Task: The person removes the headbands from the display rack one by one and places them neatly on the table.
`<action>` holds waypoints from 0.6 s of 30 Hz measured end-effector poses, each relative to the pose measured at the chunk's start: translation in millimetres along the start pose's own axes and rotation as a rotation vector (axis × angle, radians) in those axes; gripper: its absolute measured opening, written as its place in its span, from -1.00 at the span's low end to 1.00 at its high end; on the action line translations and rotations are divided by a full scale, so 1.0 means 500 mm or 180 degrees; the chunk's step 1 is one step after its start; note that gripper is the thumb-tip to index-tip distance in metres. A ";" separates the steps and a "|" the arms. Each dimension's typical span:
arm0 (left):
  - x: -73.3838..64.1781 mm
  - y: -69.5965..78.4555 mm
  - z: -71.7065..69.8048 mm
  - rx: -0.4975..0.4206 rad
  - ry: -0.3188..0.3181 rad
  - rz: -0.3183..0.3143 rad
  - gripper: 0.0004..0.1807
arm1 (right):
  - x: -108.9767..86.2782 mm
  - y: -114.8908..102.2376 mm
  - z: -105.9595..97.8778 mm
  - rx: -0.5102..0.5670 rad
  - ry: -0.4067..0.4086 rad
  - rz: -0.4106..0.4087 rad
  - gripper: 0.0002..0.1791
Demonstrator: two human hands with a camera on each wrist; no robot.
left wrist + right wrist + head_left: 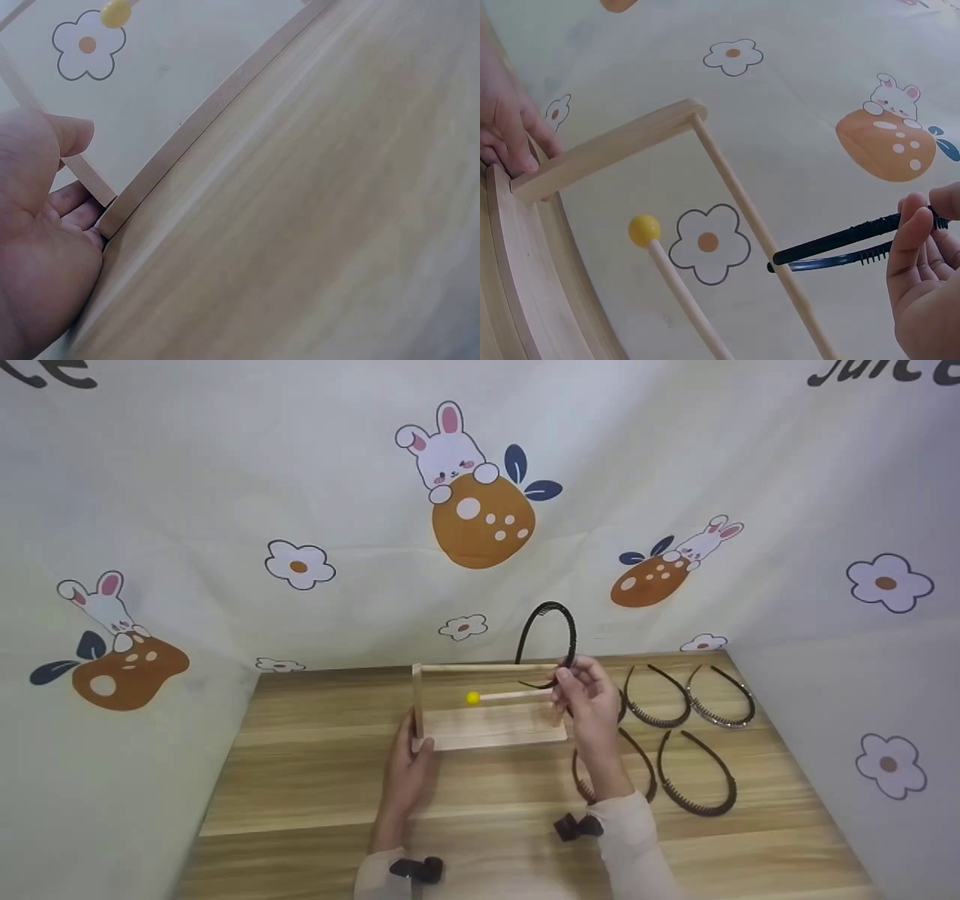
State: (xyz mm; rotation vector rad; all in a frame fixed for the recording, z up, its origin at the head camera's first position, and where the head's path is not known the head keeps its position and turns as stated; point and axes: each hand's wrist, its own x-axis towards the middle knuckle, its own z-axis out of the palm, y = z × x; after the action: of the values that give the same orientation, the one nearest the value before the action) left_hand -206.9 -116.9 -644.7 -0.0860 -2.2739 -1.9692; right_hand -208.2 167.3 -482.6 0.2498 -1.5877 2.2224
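Observation:
A pale wooden rack (pixel 495 727) has a base board, a side upright (pixel 615 150), a top rod (pixel 480 668) and a lower rod ending in a yellow ball (pixel 473 698). My left hand (pixel 405 772) grips the rack's left end, at the corner where upright and base meet; its thumb shows in the left wrist view. Between thumb and fingers, my right hand (pixel 592 712) pinches a black toothed headband (pixel 840 238) near the rack's right end. In the right wrist view, the headband's two tips lie across the top rod, one in front and one seemingly behind.
Several dark headbands lie on the wooden table (pixel 300 780) at the right, among them one at the front (pixel 697 810) and a glittery one (pixel 724 721) at the back. The right forearm partly covers others. A printed cloth (pixel 337 495) hangs behind and at both sides.

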 end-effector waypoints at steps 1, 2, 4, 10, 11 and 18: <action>0.000 -0.001 -0.001 0.0010 -0.0008 0.0017 -0.24 | 0.000 -0.001 -0.003 -0.0005 0.0011 0.0000 -0.91; -0.001 0.000 -0.001 0.0006 -0.0010 0.0020 -0.25 | 0.000 -0.001 -0.005 -0.0011 0.0020 0.0001 -0.91; -0.002 0.001 -0.001 -0.0015 -0.0021 0.0038 -0.25 | 0.002 -0.001 -0.010 -0.0028 0.0048 -0.0001 -0.90; -0.004 0.004 0.000 -0.0019 0.0004 0.0036 -0.25 | 0.004 -0.002 -0.022 -0.0043 0.0095 -0.0012 -0.90; -0.003 0.004 0.001 -0.0011 0.0011 0.0027 -0.26 | 0.004 -0.002 -0.023 -0.0026 0.0097 -0.0018 -0.90; -0.002 0.000 0.003 -0.0035 0.0044 -0.0108 -0.25 | 0.004 -0.001 -0.035 0.0085 0.0101 -0.0036 -0.87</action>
State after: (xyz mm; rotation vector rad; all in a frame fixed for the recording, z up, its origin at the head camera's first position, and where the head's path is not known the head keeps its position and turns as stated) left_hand -206.0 -115.5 -645.0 -0.0352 -2.2708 -1.9926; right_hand -208.4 184.4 -487.3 0.2292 -1.5374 2.2292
